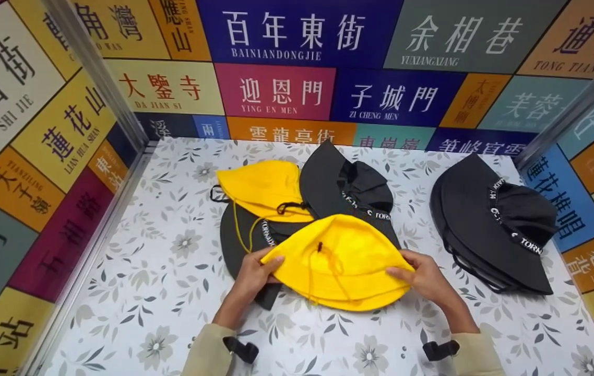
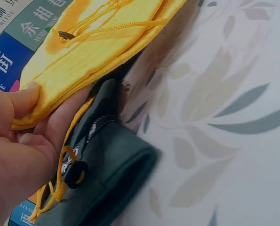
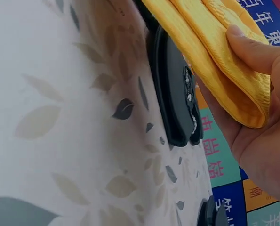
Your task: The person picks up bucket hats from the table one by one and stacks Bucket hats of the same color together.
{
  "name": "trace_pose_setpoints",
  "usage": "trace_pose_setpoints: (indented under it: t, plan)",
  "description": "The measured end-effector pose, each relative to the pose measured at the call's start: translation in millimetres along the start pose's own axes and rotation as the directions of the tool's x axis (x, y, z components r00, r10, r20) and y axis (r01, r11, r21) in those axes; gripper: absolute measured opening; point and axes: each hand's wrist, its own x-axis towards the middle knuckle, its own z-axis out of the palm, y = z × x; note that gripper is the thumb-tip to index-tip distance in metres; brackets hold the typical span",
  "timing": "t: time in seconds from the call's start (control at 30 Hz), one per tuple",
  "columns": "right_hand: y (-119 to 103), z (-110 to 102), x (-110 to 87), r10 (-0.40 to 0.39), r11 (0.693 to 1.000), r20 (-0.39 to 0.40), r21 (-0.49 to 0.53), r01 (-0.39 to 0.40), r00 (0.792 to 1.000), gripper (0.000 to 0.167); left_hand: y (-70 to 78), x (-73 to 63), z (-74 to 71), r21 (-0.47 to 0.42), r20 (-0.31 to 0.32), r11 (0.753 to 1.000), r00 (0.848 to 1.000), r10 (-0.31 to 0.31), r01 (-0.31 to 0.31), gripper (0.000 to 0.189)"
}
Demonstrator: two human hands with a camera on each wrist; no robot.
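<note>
Between my two hands hangs a yellow bucket hat (image 1: 349,261), folded flat, with a yellow cord and a small dark toggle on its front. My left hand (image 1: 254,271) pinches its left end, thumb on top and fingers beneath, as the left wrist view also shows. The opposite end is gripped by my right hand (image 1: 422,275), its thumb (image 3: 245,44) pressed on the cloth. Just behind the held hat lies a second yellow hat (image 1: 263,185), on top of a black hat (image 1: 234,245). Another black hat (image 1: 323,183) leans beside it, partly covered.
At the right stand nested black hats (image 1: 477,224) with lettered bands and a dangling strap. The table is covered by a floral cloth (image 1: 156,313). Panels with printed street names (image 1: 276,91) rise along the back and both sides, with metal corner posts (image 1: 101,78).
</note>
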Motion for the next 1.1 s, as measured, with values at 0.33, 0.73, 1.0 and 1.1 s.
trace_pose_setpoints:
  t: [0.33,0.73,1.0,1.1]
  plan:
    - [10.6,7.4,-6.7,-0.066,0.997,-0.003,-0.045,0.066,0.998,0.026,-6.5,1.0,7.6,0.143,-0.017,0.989,0.999,-0.03,0.032,0.031]
    - [9.4,9.6,-13.7,-0.071,0.991,-0.069,-0.123,0.062,0.995,0.016,4.6,10.1,-7.8,0.152,0.003,0.986,0.997,-0.075,0.073,0.034]
    - [11.5,8.6,-16.3,-0.039,0.995,-0.077,-0.098,0.031,0.996,0.018,20.1,31.6,-33.4,0.001,-0.07,0.997,0.995,-0.077,0.077,0.034]
    - [12.7,9.2,-15.4,-0.034,0.993,-0.079,-0.115,0.024,0.996,0.02,25.8,42.6,-45.0,-0.051,-0.131,0.995,0.987,-0.092,0.086,0.033]
